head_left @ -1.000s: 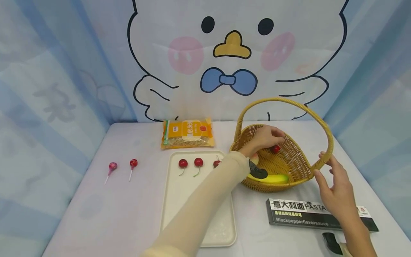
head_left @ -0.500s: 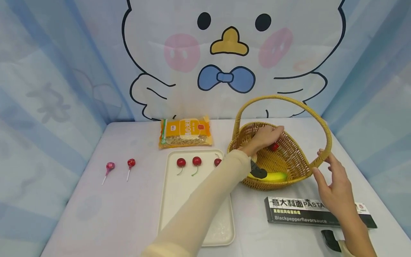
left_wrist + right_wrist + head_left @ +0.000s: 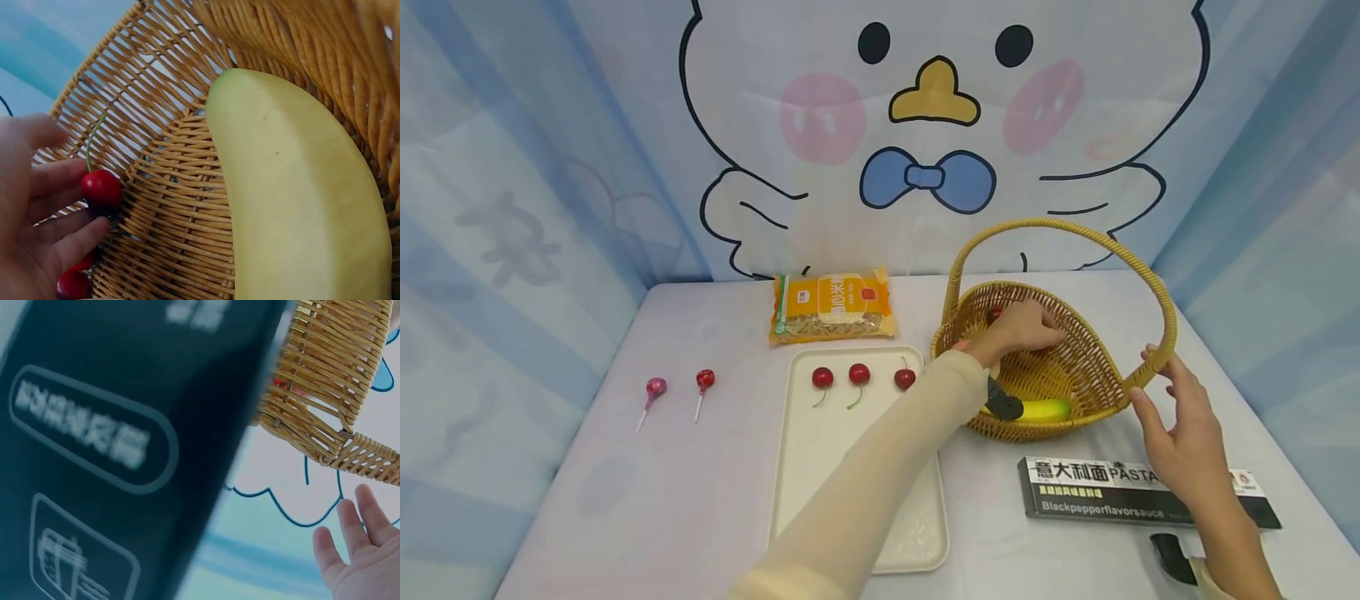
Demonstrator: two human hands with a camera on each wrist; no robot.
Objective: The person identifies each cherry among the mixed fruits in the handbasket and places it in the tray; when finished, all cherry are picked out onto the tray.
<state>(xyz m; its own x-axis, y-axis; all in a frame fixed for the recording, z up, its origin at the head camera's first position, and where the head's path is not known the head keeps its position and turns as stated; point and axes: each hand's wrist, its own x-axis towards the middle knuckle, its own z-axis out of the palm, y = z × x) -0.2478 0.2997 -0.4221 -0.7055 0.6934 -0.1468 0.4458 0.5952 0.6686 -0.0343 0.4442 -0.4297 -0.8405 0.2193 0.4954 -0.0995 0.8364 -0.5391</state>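
My left hand (image 3: pixel 1024 327) reaches inside the wicker basket (image 3: pixel 1090 367). Thumb and fingers close about a red cherry (image 3: pixel 101 189) with a green stem; one blurred finger stays off it. In the head view that cherry is mostly hidden by the hand. Other red cherries (image 3: pixel 74 284) lie beneath the hand. A banana (image 3: pixel 1047 411) rests along the basket's near side. My right hand (image 3: pixel 1187 429) holds the right base of the basket's handle (image 3: pixel 1171 333) between thumb and index finger; the right wrist view shows its other fingers (image 3: pixel 356 531) stretched out.
Three cherries (image 3: pixel 859 374) lie on a cream tray (image 3: pixel 820 500) left of the basket. A black pasta box (image 3: pixel 1105 492) lies in front of the basket. An orange food packet (image 3: pixel 831 307) sits at the back, and two lollipops (image 3: pixel 656 388) lie at left.
My left hand has moved lower and its fingers have drawn in over the cherry, which showed below them before. My right hand stays at the handle. The view has tilted slightly.
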